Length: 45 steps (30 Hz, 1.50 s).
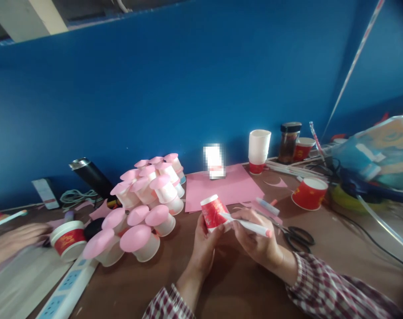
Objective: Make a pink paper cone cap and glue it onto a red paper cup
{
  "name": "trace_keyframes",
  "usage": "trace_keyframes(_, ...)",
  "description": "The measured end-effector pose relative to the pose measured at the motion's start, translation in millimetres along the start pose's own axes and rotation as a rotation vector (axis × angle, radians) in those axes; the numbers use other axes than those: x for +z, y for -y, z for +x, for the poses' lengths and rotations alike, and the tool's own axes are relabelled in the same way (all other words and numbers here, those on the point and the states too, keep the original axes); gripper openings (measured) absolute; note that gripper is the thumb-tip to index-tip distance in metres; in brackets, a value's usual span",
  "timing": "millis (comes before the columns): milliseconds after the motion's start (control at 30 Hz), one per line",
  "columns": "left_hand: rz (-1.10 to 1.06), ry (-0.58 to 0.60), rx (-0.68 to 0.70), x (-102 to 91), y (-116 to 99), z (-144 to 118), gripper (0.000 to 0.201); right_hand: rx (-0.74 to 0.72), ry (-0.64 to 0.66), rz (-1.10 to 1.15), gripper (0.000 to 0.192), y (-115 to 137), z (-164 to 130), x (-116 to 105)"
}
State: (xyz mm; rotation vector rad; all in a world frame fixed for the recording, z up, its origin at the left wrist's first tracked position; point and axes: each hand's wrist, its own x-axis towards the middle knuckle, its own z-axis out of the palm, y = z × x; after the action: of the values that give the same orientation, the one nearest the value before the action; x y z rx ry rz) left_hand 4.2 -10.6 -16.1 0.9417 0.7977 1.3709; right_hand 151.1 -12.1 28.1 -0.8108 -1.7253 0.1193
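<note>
My left hand grips a red-and-white paper cup; my right hand pinches a white glue stick against it — a heap of pink-capped white cups sits finished, plain red paper cups remain — seemingly well along.

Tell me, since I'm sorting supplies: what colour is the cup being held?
Red with a white rim, in the head view: the cup sits in the left hand.

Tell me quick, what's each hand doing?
Left hand: closed around the red paper cup.
Right hand: closed on a white pen, tip at the cup.
</note>
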Motion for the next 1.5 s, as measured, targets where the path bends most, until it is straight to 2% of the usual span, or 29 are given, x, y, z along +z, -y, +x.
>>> trace_keyframes(233, 0.026, -0.066, -0.003, 0.2, 1, 1, 0.051, 0.028, 0.067, 0.008, 0.012, -2, -4, 3)
trace_keyframes(400, 0.043, -0.044, -0.027, 3.1, -2, 1, 0.051, 0.048, 0.108, 0.009, 0.011, -3, -6, 5)
trace_keyframes(600, 0.044, -0.044, -0.026, 2.2, -1, 0, 0.047, 0.051, 0.078, 0.047, 0.010, -4, -6, 6)
trace_keyframes(867, 0.066, -0.070, -0.020, 2.0, 1, 1, 0.051, 0.051, 0.092, 0.044, 0.012, 0, -3, 4)
trace_keyframes(1233, 0.075, -0.122, -0.013, 5.6, -2, 0, 0.058, 0.083, 0.089, 0.046, 0.010, -10, -11, 9)
trace_keyframes(1500, 0.069, -0.105, 0.013, 3.9, 1, 1, 0.056, 0.134, 0.072, 0.041, 0.007, -11, -12, 9)
